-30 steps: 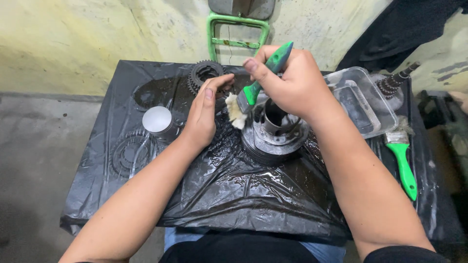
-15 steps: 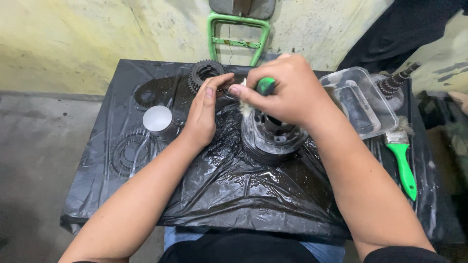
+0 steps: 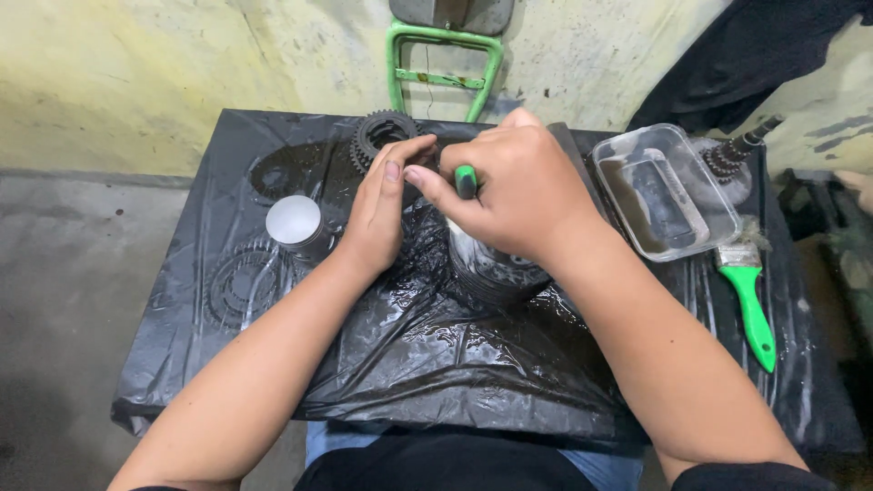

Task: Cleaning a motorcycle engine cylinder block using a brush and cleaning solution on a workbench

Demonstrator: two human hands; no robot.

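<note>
Brush handle (image 3: 466, 181) lower, seemingly between fingers (image 3: 435, 188)

We see a green-handled brush (image 3: 466, 181), only a short stub of its handle showing, clasped upright. Beneath it sits a round, dark metal part (image 3: 496, 268), greasy and shiny, resting on the black plastic-covered desk (image 3: 409, 364) near its middle, mostly hidden from above.

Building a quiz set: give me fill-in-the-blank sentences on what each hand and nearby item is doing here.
1. The right hand holds a brush with a ____ handle over the round dark metal part.
2. The left hand rests on the ____ plastic sheet.
3. A second brush lies beside the clear plastic ____.

Missing words: green; black; tray
</note>
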